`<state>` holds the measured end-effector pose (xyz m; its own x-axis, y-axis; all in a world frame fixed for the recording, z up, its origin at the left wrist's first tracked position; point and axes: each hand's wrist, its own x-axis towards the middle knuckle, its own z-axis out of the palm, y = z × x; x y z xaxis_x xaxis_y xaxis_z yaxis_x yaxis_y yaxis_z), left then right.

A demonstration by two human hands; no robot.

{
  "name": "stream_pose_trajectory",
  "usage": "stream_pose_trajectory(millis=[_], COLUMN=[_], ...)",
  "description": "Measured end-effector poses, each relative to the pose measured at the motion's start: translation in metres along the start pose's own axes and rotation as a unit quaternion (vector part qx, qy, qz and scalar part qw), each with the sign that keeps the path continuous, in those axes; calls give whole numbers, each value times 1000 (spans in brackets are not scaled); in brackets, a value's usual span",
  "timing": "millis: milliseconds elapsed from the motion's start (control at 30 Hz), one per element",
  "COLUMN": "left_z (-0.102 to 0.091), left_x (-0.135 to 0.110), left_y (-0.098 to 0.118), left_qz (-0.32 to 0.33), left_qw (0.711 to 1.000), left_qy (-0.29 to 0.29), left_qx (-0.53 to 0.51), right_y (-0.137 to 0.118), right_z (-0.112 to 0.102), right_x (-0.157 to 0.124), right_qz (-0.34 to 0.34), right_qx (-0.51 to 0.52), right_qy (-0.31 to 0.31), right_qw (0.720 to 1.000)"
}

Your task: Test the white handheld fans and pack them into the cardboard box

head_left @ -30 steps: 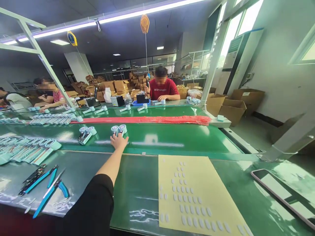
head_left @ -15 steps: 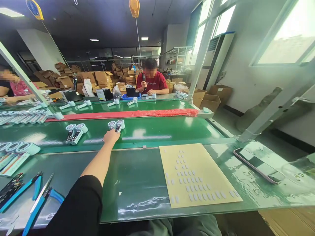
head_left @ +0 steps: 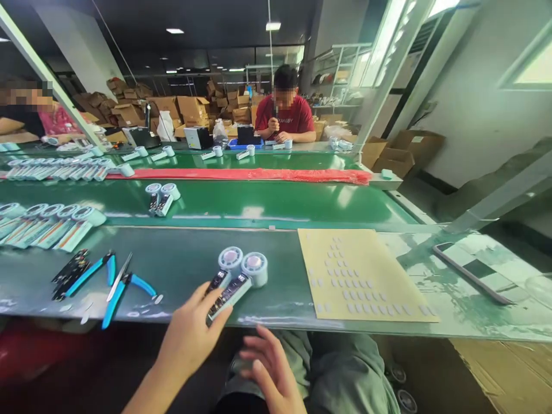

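My left hand (head_left: 190, 336) grips the dark handle ends of two small fan units (head_left: 237, 275) that lie side by side on the near edge of the green bench (head_left: 181, 261). Each unit has a round white and blue head pointing away from me. My right hand (head_left: 269, 368) hovers below the bench edge over my lap, fingers spread and holding nothing, just right of the left hand. A yellow sheet (head_left: 388, 270) dotted with small white pads lies to the right of the units.
Blue-handled cutters (head_left: 125, 287) and pliers (head_left: 86, 273) lie to the left. Another pair of units (head_left: 161, 198) sits on the conveyor belt, with a row of units (head_left: 47, 224) farther left. A phone (head_left: 472, 279) lies at right. Across the red strip (head_left: 241, 174) a person in a red shirt (head_left: 284, 118) works.
My left hand has pulled the two fan units from the conveyor belt back to the near bench edge. My right hand has come into view, and the camera has tilted down.
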<state>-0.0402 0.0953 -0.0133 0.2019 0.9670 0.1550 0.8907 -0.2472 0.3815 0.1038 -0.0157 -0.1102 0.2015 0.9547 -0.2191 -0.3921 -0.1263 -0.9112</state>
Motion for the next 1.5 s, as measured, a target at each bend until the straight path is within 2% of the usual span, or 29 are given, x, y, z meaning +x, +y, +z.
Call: stream_pose_trajectory(millis=[67, 133, 200, 267, 333, 400, 467, 567, 633, 700, 900, 1000, 1067, 1267, 1367, 1500], left_z=[9, 13, 11, 7, 2, 2, 5, 13, 20, 25, 38, 42, 42, 38, 39, 42], left_x=[-28, -45, -55, -60, -63, -65, -67, -72, -75, -77, -79, -79, -80, -82, -82, -83], left_y=[7, 14, 20, 25, 30, 34, 37, 41, 42, 42, 40, 38, 39, 45, 48, 49], left_qz=[2, -10, -35, -73, -126, -190, -244, -268, -261, -261, -264, -252, -246, -243, -247, -257], left_qw=[999, 995, 985, 961, 906, 827, 760, 701, 678, 678, 742, 762, 763, 742, 742, 746], left_qy=[-34, -71, -109, -144, -182, -216, -236, -261, -283, -292, -264, -253, -258, -275, -266, -261], left_qx=[-32, -71, -130, -226, -361, -483, -555, -607, -626, -622, -556, -541, -540, -562, -564, -556], right_y=[-3, -11, -22, -36, -49, -59, -62, -56, -48, -39, -28, -30, -32, -41, -43, -41], right_z=[29, 43, 46, 41, 33, 24, 14, 1, -4, -6, -16, -21, -22, -20, -19, -20], right_x=[7, 9, 6, 0, -8, -16, -24, -35, -41, -44, -46, -47, -47, -46, -46, -48], right_qz=[12, 32, 53, 74, 97, 123, 147, 158, 150, 145, 154, 152, 155, 135, 125, 146], right_qx=[138, 204, 222, 222, 224, 239, 263, 291, 292, 278, 163, 119, 99, 77, 66, 63], right_qy=[-66, -86, -74, -52, -36, -29, -24, -15, -7, 0, -4, 8, 14, -1, 13, 18], right_qw=[988, 975, 971, 971, 969, 963, 953, 944, 945, 949, 975, 981, 983, 988, 990, 987])
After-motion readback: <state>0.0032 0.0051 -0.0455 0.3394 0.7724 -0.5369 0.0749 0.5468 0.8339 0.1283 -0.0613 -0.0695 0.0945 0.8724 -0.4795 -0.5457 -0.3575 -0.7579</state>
